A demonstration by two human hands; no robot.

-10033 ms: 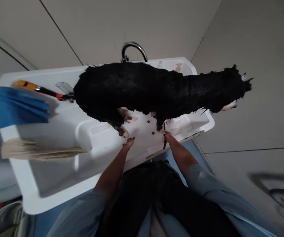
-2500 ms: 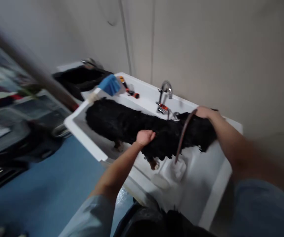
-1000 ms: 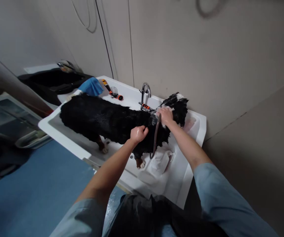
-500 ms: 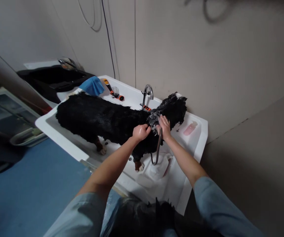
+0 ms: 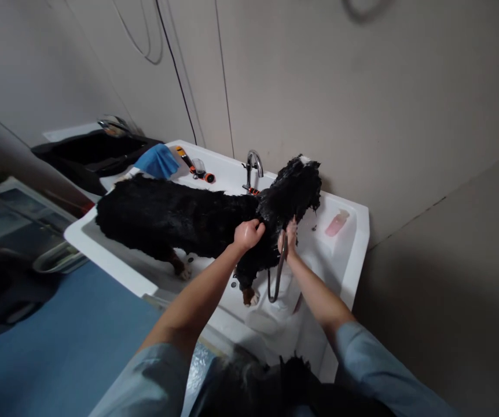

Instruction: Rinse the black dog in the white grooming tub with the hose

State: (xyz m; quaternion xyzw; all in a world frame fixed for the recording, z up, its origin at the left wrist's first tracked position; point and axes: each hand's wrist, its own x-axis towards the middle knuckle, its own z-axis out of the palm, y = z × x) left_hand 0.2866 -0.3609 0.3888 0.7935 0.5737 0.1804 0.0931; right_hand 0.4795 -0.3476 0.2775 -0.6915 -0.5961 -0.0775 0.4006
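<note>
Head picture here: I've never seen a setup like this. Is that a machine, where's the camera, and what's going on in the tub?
No machine: these are one person's bare hands, seen from a camera worn on their head, looking forward and down. A black dog with wet-looking fur stands in a white tub. The left hand is curled against its shoulder; what it grips is hidden. The right hand is at its chest, with a brown cord looping down beside it. A pink bottle lies in the tub, and a blue cloth drapes over its rim.

Wet black dog [image 5: 180, 214] standing in white tub [image 5: 110, 260], fur clumped.
</note>
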